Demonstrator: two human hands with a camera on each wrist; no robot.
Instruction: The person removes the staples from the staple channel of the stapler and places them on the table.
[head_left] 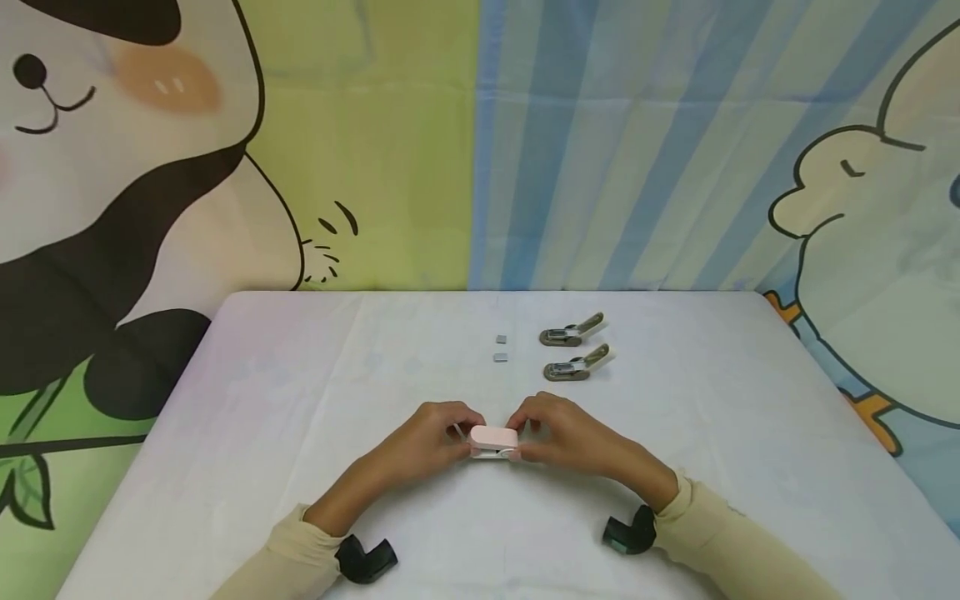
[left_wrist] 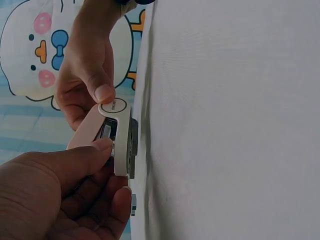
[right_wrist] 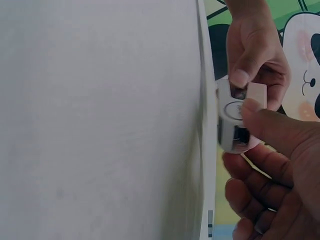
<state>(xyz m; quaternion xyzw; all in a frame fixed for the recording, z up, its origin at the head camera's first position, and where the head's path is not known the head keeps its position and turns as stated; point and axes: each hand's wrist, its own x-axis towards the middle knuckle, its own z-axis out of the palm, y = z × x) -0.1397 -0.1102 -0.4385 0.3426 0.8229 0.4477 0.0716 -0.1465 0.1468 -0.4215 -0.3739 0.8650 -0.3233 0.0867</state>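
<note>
A small pink and white stapler [head_left: 493,437] is held between both hands near the front middle of the table. My left hand [head_left: 429,442] pinches its left end; in the left wrist view the thumb [left_wrist: 102,146] reaches into the gap between the pink top and the white body, beside a metal part. With thumb and fingers my right hand [head_left: 564,433] grips the rounded end, where an oval mark shows. Much of the stapler's underside is hidden by fingers in the right wrist view.
Two olive-green staplers [head_left: 564,337] [head_left: 567,371] lie farther back with their top arms raised. To their left are two small grey staple blocks [head_left: 501,339] [head_left: 500,357]. A white cloth covers the table [head_left: 315,367], whose back edge meets a printed curtain [head_left: 390,150].
</note>
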